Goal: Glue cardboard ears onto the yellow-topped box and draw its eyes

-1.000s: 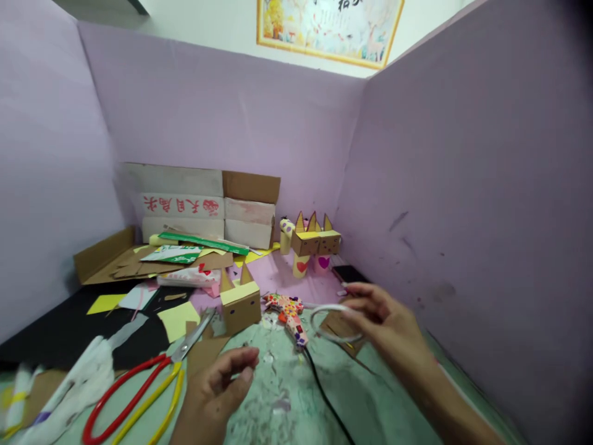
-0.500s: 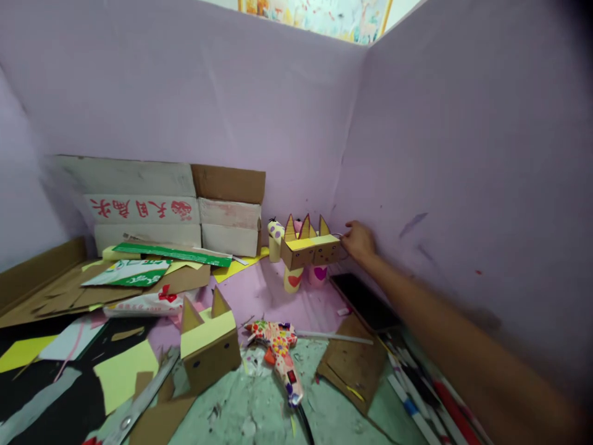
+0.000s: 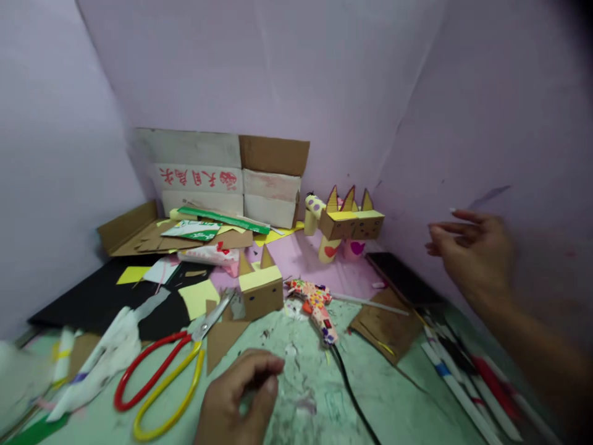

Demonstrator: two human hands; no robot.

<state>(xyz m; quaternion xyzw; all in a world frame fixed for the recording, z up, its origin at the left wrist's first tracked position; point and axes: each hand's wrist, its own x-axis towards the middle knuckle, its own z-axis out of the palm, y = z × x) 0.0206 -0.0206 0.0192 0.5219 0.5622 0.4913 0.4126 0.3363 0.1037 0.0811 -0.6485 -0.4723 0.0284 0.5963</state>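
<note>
My left hand is low in the middle over the green tabletop, fingers loosely curved, thumb apart from them and nothing held. Right of the table, my right hand is raised before the purple wall, empty, with fingers loosely bent and apart. A small cardboard box with a yellow top and two pointed ears stands beyond the left hand. Near it lies a flower-patterned glue gun. Scissors with red and yellow handles lie to the left. Farther back, two eared cardboard boxes rest on heart-marked tubes.
A dark phone lies near the right wall, with several markers closer in. A brown cardboard piece lies beside the glue gun. Folded cardboard leans at the back left, above paper scraps and black sheets.
My right hand has drawn back from beside the far eared boxes and risen rightward. My left hand has come into view at the bottom. The view has shifted left and down.
</note>
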